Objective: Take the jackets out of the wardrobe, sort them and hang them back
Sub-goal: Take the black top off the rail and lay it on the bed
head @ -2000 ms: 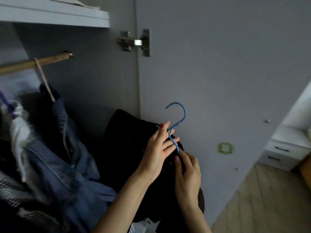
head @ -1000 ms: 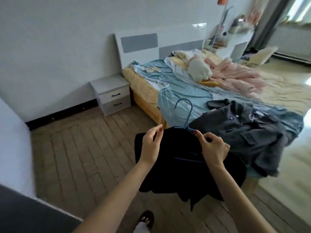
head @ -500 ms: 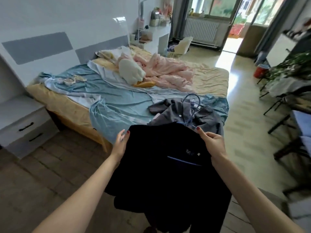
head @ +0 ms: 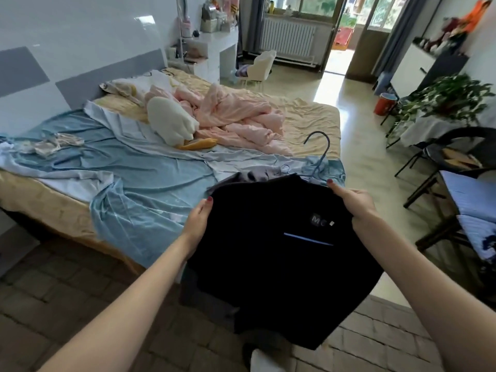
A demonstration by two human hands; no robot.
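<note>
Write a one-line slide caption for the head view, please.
Both hands, left hand and right hand, hold a black jacket on a blue hanger over the bed.

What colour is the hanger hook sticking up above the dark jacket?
Blue; the hanger hook shows best in the head view.

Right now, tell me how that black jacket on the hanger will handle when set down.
The black jacket looks floppy: it drapes below both hands. It probably collapses flat on the bed. The blue hanger inside likely keeps the shoulders stiff, and its hook may snag the sheets.
</note>
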